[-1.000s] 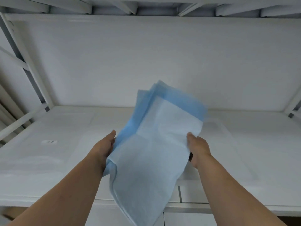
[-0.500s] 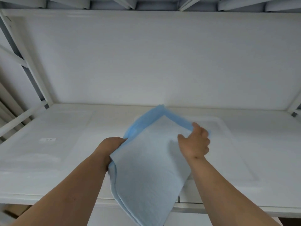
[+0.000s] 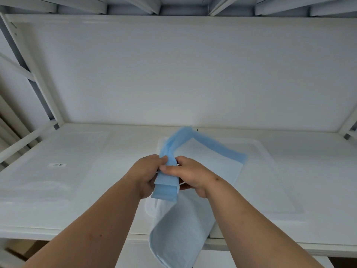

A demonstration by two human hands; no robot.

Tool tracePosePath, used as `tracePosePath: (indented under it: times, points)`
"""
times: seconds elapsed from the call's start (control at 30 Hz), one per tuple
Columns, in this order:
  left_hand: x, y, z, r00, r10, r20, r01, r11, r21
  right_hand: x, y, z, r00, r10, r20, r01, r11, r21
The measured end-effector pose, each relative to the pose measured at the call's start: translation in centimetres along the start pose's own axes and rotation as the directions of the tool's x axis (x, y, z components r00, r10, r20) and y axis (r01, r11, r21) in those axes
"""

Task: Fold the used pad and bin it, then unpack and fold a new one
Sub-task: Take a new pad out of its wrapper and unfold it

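While your left hand [image 3: 146, 174] and right hand [image 3: 190, 176] both pinch the gathered blue pad [image 3: 179, 229], its folded lower part hangs past the white table's [image 3: 58, 200] front edge.

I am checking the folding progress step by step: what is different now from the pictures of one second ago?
The two hands came together at the middle: the left hand and the right hand now meet and pinch the gathered blue edge of the pad, which was held spread wide between them before. The pad is now doubled over, narrower, its lower part hanging. Both hands kept their grip throughout; the white surface is unchanged.
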State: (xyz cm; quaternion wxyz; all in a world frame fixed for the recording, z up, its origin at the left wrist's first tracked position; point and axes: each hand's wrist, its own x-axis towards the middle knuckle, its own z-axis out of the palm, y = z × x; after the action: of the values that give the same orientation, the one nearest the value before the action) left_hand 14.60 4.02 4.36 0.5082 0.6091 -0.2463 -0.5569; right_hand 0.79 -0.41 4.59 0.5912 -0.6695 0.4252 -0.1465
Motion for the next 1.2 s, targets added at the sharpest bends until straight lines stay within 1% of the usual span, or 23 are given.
tracePosePath:
  times: [0.2, 0.33, 0.4, 0.47, 0.53, 0.6, 0.73, 0.83, 0.9, 0.93, 1.0, 1.07, 1.13, 1.2]
  points:
    - [-0.3, -0.8, -0.2, 0.999, -0.002, -0.05, 0.001, 1.0, -0.02, -0.2, 1.1, -0.9, 0.993, 0.045, -0.11, -0.04, 0.998, 0.047]
    - [-0.8, -1.0, 0.2, 0.999, -0.041, -0.006, 0.041, 0.998, -0.053, -0.6, 1.5, -1.2, 0.988, 0.068, -0.135, -0.053, 0.992, 0.113]
    - [-0.9, -1.2, 0.6, 0.999, -0.03, 0.031, 0.03, 1.0, -0.001, -1.1, 1.5, -1.1, 0.991, 0.077, -0.112, -0.055, 0.982, 0.183]
    - [-1.1, -1.4, 1.0, 0.998, -0.014, 0.067, 0.009, 0.997, 0.071, -1.5, 1.4, -1.0, 0.996, 0.079, -0.042, -0.068, 0.973, 0.218]
    - [-1.3, -1.6, 1.1, 0.994, -0.01, 0.109, 0.0, 0.996, 0.085, -2.1, 1.3, -0.7, 0.995, 0.063, 0.071, -0.072, 0.989, 0.127]
    - [-1.5, -1.7, 1.2, 0.992, -0.022, 0.122, 0.016, 0.998, 0.053, -2.4, 1.5, -0.6, 0.987, 0.073, 0.141, -0.083, 0.994, 0.067]
    - [-1.8, -2.0, 1.0, 0.987, -0.033, 0.16, 0.022, 0.997, 0.07, -2.1, 2.2, -0.7, 0.99, 0.073, 0.121, -0.083, 0.993, 0.081]
    - [-2.1, -2.1, 0.8, 0.976, -0.038, 0.216, 0.012, 0.993, 0.117, -1.9, 2.5, -1.0, 0.995, 0.088, 0.052, -0.094, 0.987, 0.13]
    - [-2.1, -2.2, 0.9, 0.973, -0.038, 0.229, 0.008, 0.992, 0.13, -2.1, 2.4, -1.3, 0.994, 0.097, 0.049, -0.105, 0.975, 0.195]
    - [-2.0, -2.3, 1.0, 0.977, -0.036, 0.212, 0.009, 0.992, 0.125, -2.3, 2.4, -1.4, 0.993, 0.101, 0.059, -0.112, 0.966, 0.233]
    - [-1.8, -2.4, 0.9, 0.989, -0.025, 0.147, 0.01, 0.995, 0.102, -2.3, 2.5, -1.8, 0.992, 0.126, 0.026, -0.127, 0.947, 0.294]
    - [-1.6, -2.5, 0.6, 0.998, -0.031, 0.061, 0.028, 0.998, 0.051, -2.2, 2.9, -2.5, 0.978, 0.178, -0.106, -0.132, 0.931, 0.339]
    - [-1.4, -2.4, 0.0, 0.996, -0.061, -0.072, 0.059, 0.998, -0.027, -1.8, 3.7, -3.8, 0.923, 0.266, -0.279, -0.122, 0.888, 0.443]
    - [-1.2, -2.5, -1.1, 0.971, -0.098, -0.216, 0.082, 0.993, -0.086, -1.3, 4.7, -5.4, 0.842, 0.346, -0.415, -0.082, 0.841, 0.535]
